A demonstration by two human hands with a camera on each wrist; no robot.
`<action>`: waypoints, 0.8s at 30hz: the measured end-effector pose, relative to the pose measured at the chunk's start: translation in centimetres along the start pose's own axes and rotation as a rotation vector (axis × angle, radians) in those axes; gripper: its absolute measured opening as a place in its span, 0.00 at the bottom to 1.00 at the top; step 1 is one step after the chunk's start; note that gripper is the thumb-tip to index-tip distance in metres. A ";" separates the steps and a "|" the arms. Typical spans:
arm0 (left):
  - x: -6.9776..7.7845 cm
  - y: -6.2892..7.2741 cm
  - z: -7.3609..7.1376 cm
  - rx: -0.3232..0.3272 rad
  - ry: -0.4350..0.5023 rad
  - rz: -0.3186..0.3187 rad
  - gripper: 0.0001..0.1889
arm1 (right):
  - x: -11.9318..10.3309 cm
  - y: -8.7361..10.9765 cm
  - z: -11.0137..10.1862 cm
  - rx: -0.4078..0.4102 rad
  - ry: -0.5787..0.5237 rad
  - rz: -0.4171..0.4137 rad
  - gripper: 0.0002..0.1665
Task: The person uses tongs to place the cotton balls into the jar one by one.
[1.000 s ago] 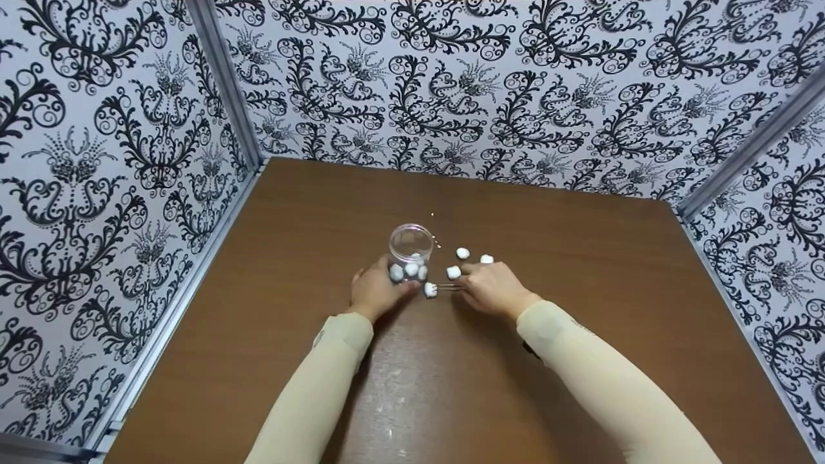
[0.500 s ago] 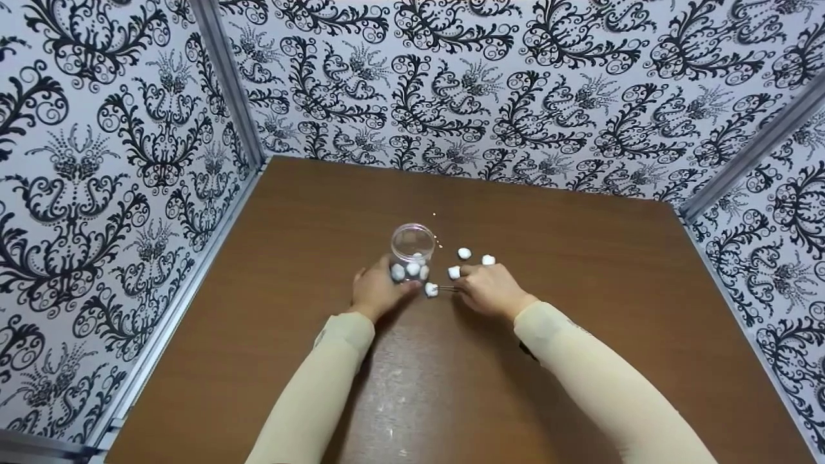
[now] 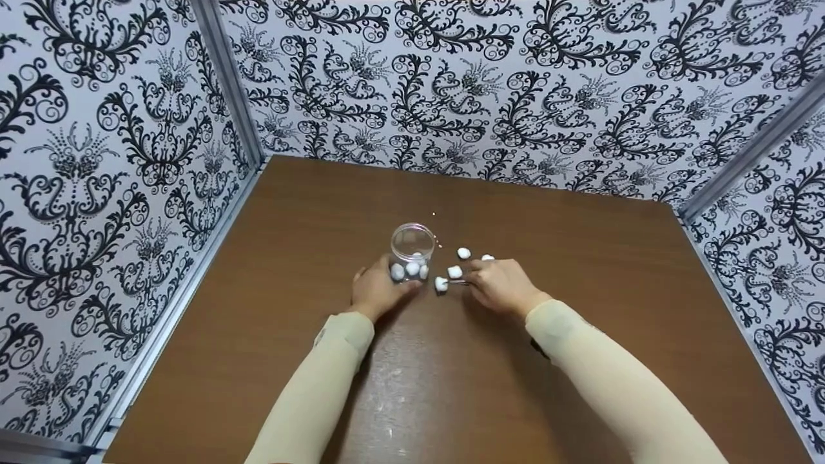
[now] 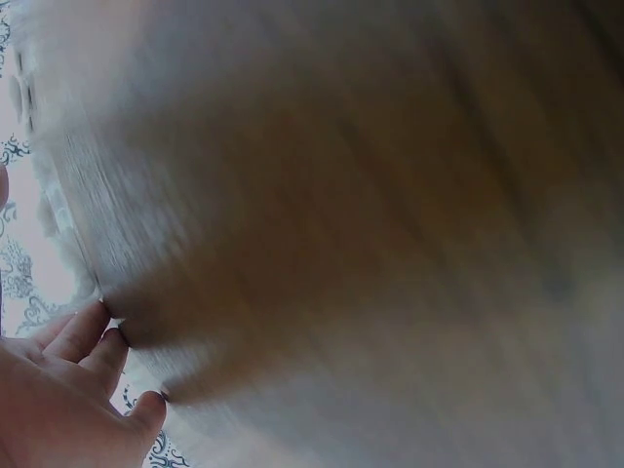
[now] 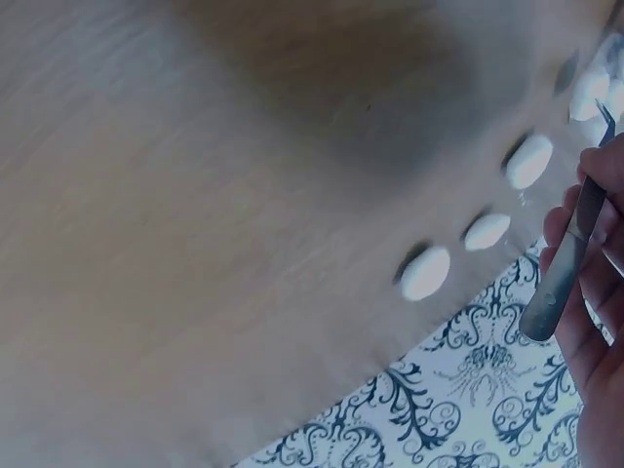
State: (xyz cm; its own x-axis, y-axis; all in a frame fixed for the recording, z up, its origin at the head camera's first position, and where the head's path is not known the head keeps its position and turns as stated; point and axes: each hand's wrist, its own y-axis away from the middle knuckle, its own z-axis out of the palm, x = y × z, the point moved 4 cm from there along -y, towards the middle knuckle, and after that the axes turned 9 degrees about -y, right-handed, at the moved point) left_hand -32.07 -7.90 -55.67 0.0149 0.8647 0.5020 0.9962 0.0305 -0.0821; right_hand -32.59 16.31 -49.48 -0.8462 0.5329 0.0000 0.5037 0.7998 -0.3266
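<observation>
The head view shows both hands together, which neither wrist view does. Near its centre, the left hand (image 3: 376,290) holds a clear jar (image 3: 412,258) low on its left side, fingers behind, thumb in front; white balls (image 3: 412,268) lie inside. Just right of the jar, a white ball (image 3: 441,284) sits at the tips of the tweezers (image 5: 565,268); whether it touches the table (image 3: 399,361) I cannot tell. The right hand (image 3: 506,283) covers most of the tool there, only the thin front end showing.

The right wrist view gives what that hides: at the right edge of the frame, the tweezers' full silver body slants up to a bent tip, thumb and fingers clamped on it. White shapes lie by the tip in the upper right corner, and three separate balls run down and left from there. From the head, three loose balls (image 3: 464,253) appear right of the jar, one partly behind the right hand; small pale crumbs (image 3: 436,239) show only here.

The left wrist view has the left fingers in the lower left corner, tips slightly apart, with a pale blur above them too unclear to name; the rest is mostly shadowed, blurred brown surface
</observation>
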 end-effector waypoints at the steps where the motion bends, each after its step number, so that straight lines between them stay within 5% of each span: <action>1: 0.0 0.0 0.0 -0.001 -0.001 -0.002 0.38 | 0.1 0.1 -0.2 0.001 0.004 0.003 0.03; 13: 0.0 0.0 0.0 -0.005 0.011 -0.004 0.40 | 1.8 0.7 -2.7 0.018 0.012 0.026 0.02; 24: -0.1 -0.1 0.0 -0.009 0.009 -0.005 0.41 | 2.6 -1.4 -7.0 0.064 0.036 0.038 0.03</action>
State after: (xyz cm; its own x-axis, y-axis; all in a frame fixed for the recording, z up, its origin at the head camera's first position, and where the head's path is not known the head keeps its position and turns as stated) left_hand -32.17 -7.98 -55.75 0.0109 0.8601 0.5100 0.9969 0.0302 -0.0723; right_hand -34.26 18.53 -42.40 -0.8193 0.5730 0.0203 0.5222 0.7603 -0.3863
